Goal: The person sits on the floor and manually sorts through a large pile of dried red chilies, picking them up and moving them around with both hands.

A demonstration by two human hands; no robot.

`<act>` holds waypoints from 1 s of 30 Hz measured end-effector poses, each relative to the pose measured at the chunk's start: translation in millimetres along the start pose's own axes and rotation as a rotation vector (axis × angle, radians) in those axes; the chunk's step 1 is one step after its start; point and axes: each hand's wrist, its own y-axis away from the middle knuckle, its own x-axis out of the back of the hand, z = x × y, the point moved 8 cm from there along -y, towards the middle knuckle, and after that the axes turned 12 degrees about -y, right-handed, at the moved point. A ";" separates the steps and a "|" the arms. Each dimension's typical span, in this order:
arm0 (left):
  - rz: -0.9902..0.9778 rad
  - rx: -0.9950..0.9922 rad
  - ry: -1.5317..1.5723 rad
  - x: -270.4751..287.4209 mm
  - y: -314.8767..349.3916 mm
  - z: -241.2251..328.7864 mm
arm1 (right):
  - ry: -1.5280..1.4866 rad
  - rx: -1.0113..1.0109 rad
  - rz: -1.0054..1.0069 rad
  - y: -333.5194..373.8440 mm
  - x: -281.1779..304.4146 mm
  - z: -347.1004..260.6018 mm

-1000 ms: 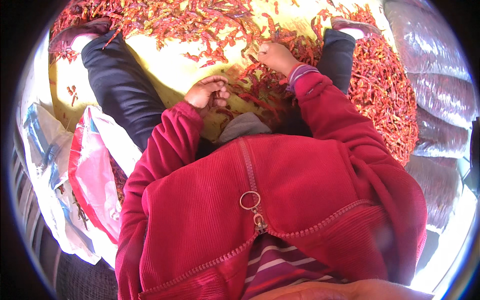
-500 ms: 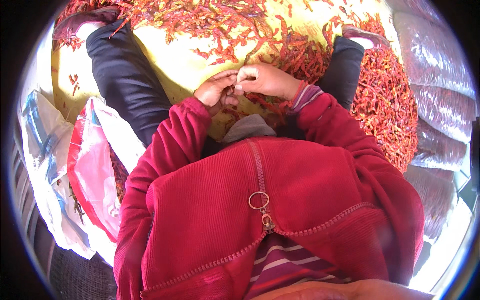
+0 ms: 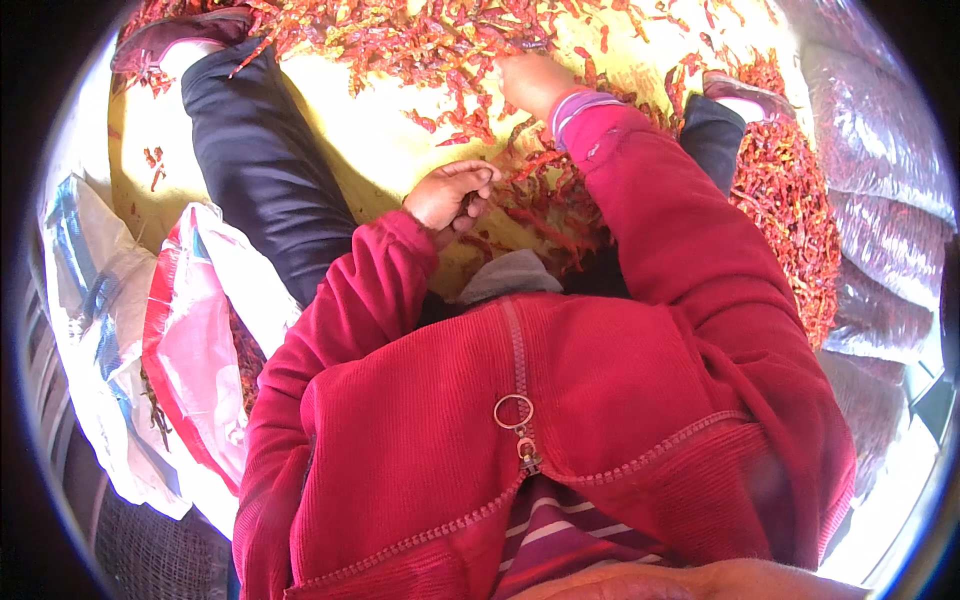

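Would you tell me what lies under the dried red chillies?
A yellow sheet shows beneath the dried red chillies; the right hand reaches into them. Whatever lies under the sheet is covered.

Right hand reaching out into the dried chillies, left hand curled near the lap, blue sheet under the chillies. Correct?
Not quite: the sheet is yellow, not blue, as the head view shows. The rest holds: right hand reaches into the chillies, left hand curled near the lap.

Red-and-white sack [image 3: 190,340] lying open at left, beside a white-and-blue sack [image 3: 85,290]; clear bags [image 3: 870,130] of red stuff stacked at right; yellow sheet [image 3: 380,150] spread underneath; red zip jacket [image 3: 560,400] over striped shirt [image 3: 570,535]; dark trousers [image 3: 260,160]
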 end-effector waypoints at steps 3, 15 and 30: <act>0.036 0.001 0.000 3.7 1.1 0.2 | 0.033 -0.060 -0.084 1.1 -3.6 1.2; 0.156 -0.025 0.145 18.9 -0.4 2.3 | -0.558 0.388 -0.182 89.2 5.1 -85.0; 0.190 0.004 0.028 22.7 2.7 4.2 | -0.181 0.277 0.107 4.8 -12.0 -65.3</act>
